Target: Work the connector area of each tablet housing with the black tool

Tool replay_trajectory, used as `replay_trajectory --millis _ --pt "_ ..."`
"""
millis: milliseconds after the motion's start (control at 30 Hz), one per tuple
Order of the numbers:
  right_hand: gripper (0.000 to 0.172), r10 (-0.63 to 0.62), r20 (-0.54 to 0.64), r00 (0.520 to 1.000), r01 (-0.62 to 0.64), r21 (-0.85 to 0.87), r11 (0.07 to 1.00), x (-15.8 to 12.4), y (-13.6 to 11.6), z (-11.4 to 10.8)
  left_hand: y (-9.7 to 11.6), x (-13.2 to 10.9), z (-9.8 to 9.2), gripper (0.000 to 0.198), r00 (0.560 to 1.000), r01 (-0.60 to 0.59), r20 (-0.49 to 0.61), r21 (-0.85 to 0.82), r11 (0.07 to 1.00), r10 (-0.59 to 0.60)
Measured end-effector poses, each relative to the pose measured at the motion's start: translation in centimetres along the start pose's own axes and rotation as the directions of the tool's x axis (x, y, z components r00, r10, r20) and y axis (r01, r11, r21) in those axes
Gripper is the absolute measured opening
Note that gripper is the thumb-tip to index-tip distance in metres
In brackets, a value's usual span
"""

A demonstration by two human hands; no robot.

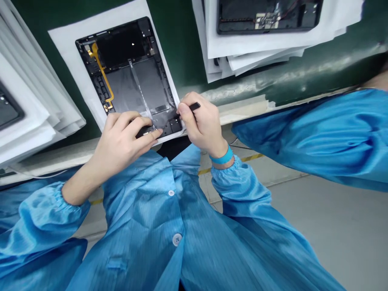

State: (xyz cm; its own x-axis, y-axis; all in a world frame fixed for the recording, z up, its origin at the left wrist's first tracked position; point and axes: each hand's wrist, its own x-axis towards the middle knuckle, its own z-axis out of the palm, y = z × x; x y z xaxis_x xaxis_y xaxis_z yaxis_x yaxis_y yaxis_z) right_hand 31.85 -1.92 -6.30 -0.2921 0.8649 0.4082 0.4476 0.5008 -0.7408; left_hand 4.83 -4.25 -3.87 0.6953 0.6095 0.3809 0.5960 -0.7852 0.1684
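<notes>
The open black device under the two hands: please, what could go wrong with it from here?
The right hand holds a black tool near the open black device's lower right corner; a slip might damage small parts there. The left hand's fingers are by the lower end of the pale ribbon cable, so dragging could strain it. The device lies close to the table edge; a bump might tip it off.

Green bench with paper stacks; white sheet between
</notes>
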Motion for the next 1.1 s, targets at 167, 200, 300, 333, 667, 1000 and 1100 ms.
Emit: replay_trajectory --millis 167,200,300,333,667,1000,1100 --pt "0.050 0.085 0.009 0.996 -0.085 0.106 0.991 -0.1 -0.5 -0.4 -0.6 -0.1 0.1 0.024 0.999 0.010 0.043 -0.044 0.999 -0.008" --pt "0.050 0.097 0.028 0.995 -0.100 0.121 0.988 -0.1 -0.5 -0.5 -0.7 -0.1 0.2 0.025 0.999 0.013 0.050 -0.053 0.998 -0.010" --pt "0.051 0.091 0.089 0.992 -0.101 0.125 0.987 0.3 -0.4 -0.5 -0.9 -0.2 0.4 0.027 0.996 0.036 0.080 -0.069 0.997 -0.030" --pt "0.052 0.079 0.106 0.991 -0.091 0.116 0.989 0.4 -0.4 -0.5 -1.0 -0.2 0.4 0.027 0.994 0.050 0.097 -0.080 0.996 -0.042" --pt "0.053 0.124 0.016 0.992 -0.125 0.086 0.988 -0.1 -0.1 0.4 -0.8 -0.2 0.3 0.028 0.994 0.064 0.097 -0.158 0.985 -0.049" --pt "0.052 0.165 0.056 0.985 -0.173 0.197 0.965 -0.4 -2.0 0.3 -1.7 -0.1 -0.6 0.028 0.975 0.134 0.207 -0.260 0.956 -0.081" --pt "0.052 0.157 0.110 0.981 -0.177 0.201 0.963 -0.4 -2.2 0.3 -1.7 0.2 -0.9 0.031 0.958 0.182 0.268 -0.279 0.943 -0.105"
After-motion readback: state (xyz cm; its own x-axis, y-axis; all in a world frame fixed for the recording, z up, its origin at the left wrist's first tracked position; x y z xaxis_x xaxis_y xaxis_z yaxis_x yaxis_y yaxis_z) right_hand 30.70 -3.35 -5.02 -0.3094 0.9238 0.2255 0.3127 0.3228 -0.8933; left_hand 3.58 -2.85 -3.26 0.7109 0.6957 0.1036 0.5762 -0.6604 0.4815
